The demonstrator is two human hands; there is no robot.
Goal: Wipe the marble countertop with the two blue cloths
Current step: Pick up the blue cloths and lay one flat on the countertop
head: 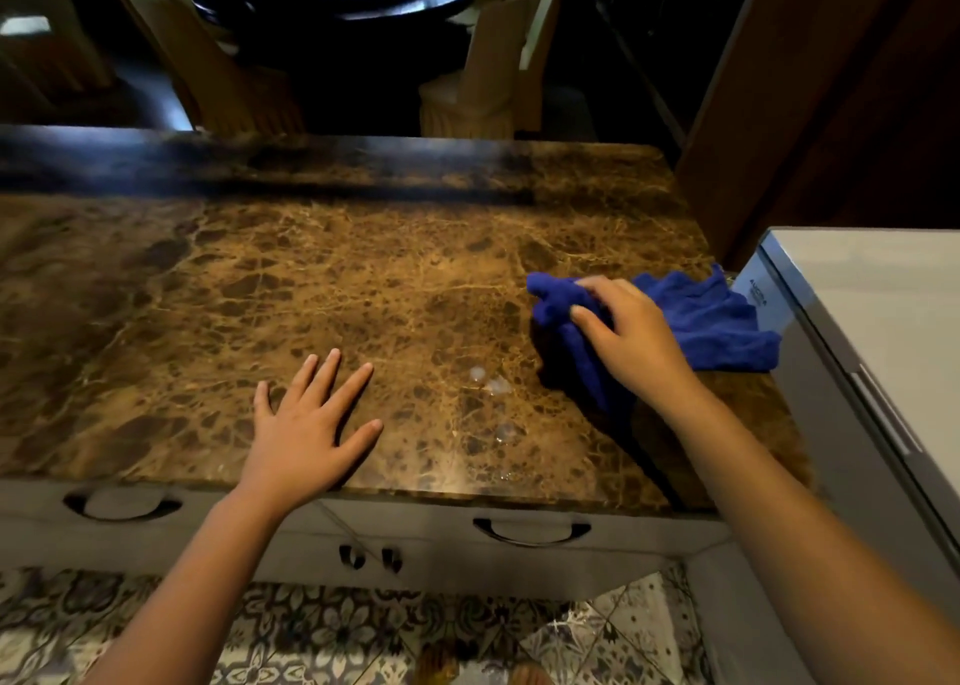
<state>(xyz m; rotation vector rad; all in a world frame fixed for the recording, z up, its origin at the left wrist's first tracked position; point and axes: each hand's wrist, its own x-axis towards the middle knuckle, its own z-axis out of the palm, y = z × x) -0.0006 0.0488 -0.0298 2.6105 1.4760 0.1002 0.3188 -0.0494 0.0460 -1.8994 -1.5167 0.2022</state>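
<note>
- Head view: blue cloth [696, 315] is bunched under right hand [631, 339], fingers curled onto it, at countertop [337, 279] right end.
- Left hand [306, 432] is laid flat, fingers spread, empty.
- Droplets [493, 385] unwiped; most wiping judged left; second cloth not made out.

Countertop [363, 279] mostly open: whole left, centre and back strip bare. Obstacles: left hand [306, 430] flat near front edge, right hand [631, 336] on blue cloth [711, 321] at right side. Appliance [857, 331] butts the right edge, cabinet [810, 87] blocks back-right corner
</note>
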